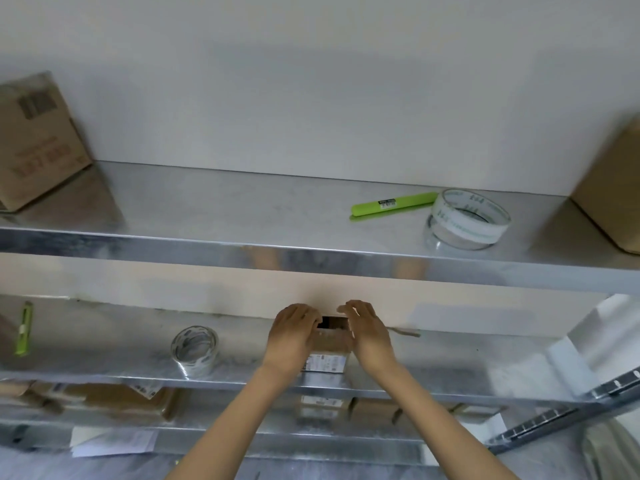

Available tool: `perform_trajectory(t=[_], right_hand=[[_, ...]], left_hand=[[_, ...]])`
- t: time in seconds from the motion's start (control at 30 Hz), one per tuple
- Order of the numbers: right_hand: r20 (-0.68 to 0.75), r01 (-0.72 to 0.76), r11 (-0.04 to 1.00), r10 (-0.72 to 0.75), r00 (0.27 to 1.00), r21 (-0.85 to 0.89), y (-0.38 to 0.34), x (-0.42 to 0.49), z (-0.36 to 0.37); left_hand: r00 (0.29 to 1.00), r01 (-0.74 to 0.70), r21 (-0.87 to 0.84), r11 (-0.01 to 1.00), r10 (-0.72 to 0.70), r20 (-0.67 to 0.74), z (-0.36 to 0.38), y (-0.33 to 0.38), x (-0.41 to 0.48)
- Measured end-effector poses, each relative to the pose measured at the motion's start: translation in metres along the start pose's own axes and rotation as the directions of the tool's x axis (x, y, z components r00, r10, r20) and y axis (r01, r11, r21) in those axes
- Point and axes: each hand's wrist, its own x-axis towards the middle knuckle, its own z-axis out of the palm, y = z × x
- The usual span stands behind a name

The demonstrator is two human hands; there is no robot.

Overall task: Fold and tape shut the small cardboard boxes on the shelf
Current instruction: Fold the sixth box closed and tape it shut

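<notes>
Steel shelf (450,351) against a white wall; the box (327,356) stands near its front edge, top gaping; left grip (292,336) curls over one flap, right grip (369,336) hovers open beside it; flatten both flaps level, hold one-handed, then fetch the tape (194,348).

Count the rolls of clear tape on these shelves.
2. One tape roll lies on the upper shelf, right of a green cutter; a second roll sits on the shelf below, left of the small box. More may be hidden lower down.
</notes>
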Motion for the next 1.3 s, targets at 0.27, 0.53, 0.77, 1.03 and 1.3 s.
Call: perform_trajectory(t=[0.27, 0.53, 0.77, 1.03, 1.3], right_hand=[[-0.395, 0.321, 0.944, -0.325, 0.859, -0.078, -0.087, -0.005, -0.152], [-0.385, -0.024, 0.970, -0.072, 0.920, -0.240, -0.034, 0.036, -0.245], [-0.230, 0.057, 0.953, -0.130, 0.964, -0.298, -0.037, 0.043, -0.252], [-0.526, -0.025, 0.999, 0.009, 0.850, -0.023, -0.035, 0.045, -0.245], [-0.588, 0.270, 0.951, -0.135, 0.797, 0.148, -0.126, -0.023, -0.254]], left_hand=[[0.999, -0.044, 0.102, 0.994, 0.044, 0.002, -0.038, 0.029, 0.018], [0.987, 0.000, 0.061, 0.998, -0.010, 0.160, -0.043, 0.046, 0.021], [0.978, 0.014, -0.006, 1.000, -0.013, 0.206, -0.046, 0.045, 0.016], [0.972, 0.077, -0.055, 0.996, -0.063, 0.225, -0.044, 0.036, 0.013], [0.969, 0.177, -0.192, 0.965, -0.136, 0.206, -0.045, 0.027, 0.012]])
